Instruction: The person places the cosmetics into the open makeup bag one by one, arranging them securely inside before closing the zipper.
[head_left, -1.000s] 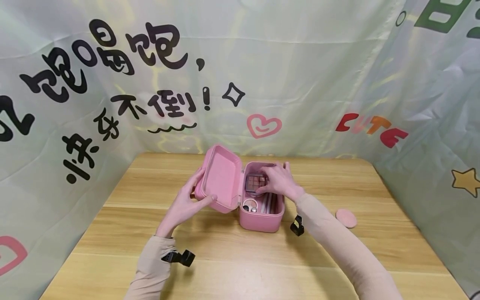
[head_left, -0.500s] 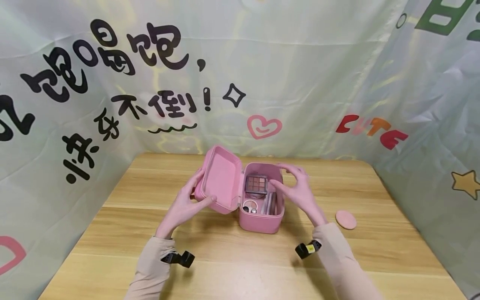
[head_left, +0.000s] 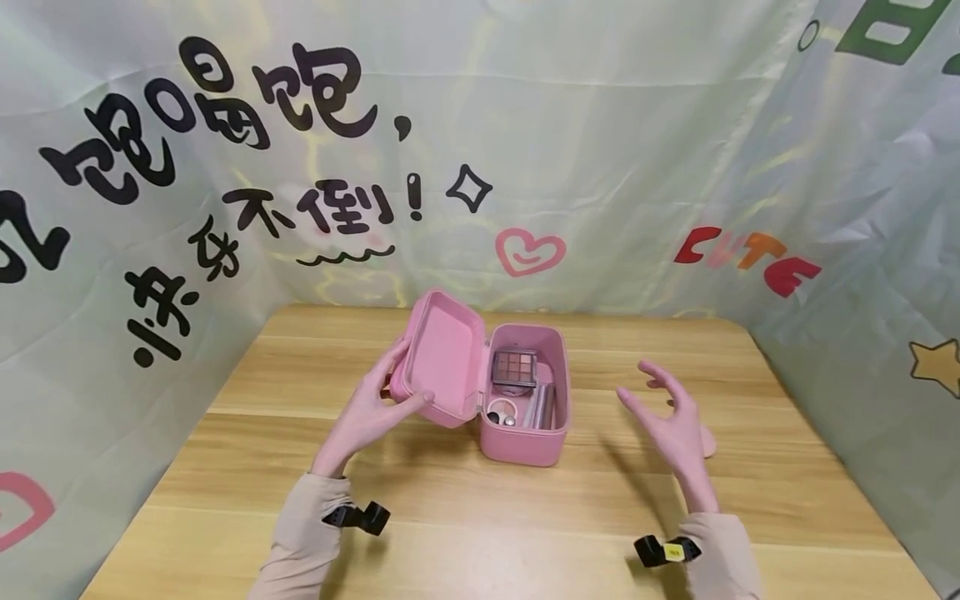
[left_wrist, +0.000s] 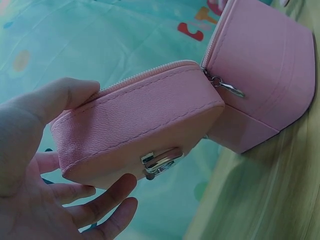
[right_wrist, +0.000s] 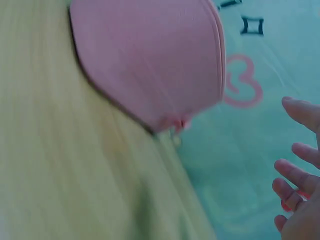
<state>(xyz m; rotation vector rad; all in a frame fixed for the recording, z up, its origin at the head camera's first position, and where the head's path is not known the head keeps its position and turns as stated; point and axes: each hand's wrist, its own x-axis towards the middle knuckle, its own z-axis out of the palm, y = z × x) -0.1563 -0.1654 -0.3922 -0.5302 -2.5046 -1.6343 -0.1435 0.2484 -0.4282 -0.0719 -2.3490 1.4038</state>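
A pink zippered cosmetic case [head_left: 521, 450] stands on the table with its lid [head_left: 446, 358] swung out to the left. My left hand [head_left: 367, 421] holds that lid, thumb over its zip edge and fingers beneath, as the left wrist view shows. Inside the case lie an eyeshadow palette [head_left: 514, 367], a small round item [head_left: 502, 410] with a pale rim, and slim tubes [head_left: 545, 406]. Away to the right, my right hand [head_left: 675, 425] hovers with nothing in it, fingers spread and slightly bent. Behind it a flat pink disc [head_left: 708, 442] is partly hidden.
The wooden table [head_left: 480, 533] is bounded at the back and sides by a printed fabric backdrop [head_left: 615, 167]. On the lid's outside sits a metal fitting [left_wrist: 162, 162], and a zip pull [left_wrist: 232, 90] hangs near the hinge side.
My right hand has come out of the case without anything and moved right, toward the pink disc. The palette stays in the case, and my left hand keeps its hold on the lid.
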